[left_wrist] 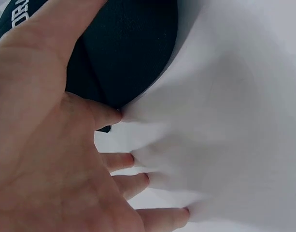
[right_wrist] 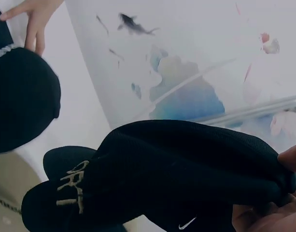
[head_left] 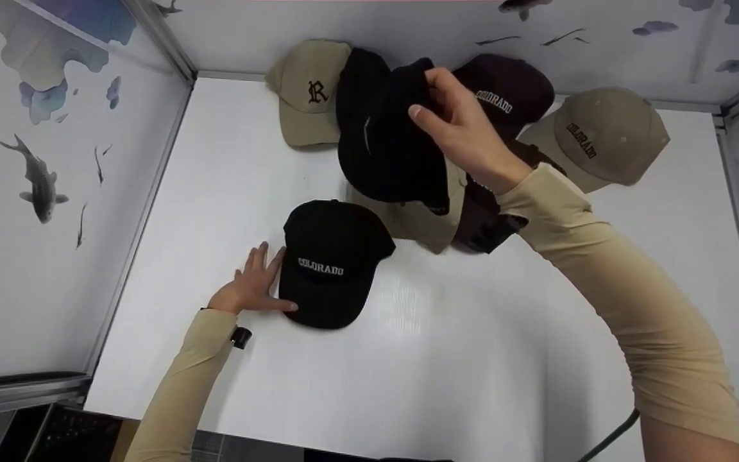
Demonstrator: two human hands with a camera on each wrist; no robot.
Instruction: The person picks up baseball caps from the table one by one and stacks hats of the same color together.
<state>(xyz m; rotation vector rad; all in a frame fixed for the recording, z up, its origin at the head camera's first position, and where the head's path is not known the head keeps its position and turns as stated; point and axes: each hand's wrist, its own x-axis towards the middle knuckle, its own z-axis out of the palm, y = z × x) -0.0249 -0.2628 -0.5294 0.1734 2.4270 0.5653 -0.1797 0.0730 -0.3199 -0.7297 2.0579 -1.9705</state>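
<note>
A black cap with white COLORADO lettering (head_left: 337,234) lies on the white table, brim toward the near edge. My left hand (head_left: 251,289) is spread beside it, the thumb on its brim and the forefinger against its side. In the left wrist view the other fingers (left_wrist: 162,220) extend over the tabletop. My right hand (head_left: 472,135) pinches the edge of a second black cap (head_left: 395,135), which hangs tilted above other caps. Pale lettering shows on this held cap (right_wrist: 176,169) in the right wrist view; the whole word cannot be read.
Along the back wall lie a beige cap with a black R (head_left: 299,109), a black cap (head_left: 362,70), a maroon COLORADO cap (head_left: 514,80) and a tan COLORADO cap (head_left: 626,131). Under the held cap sit a beige cap (head_left: 433,228) and a dark maroon one (head_left: 475,221). Walls enclose the table.
</note>
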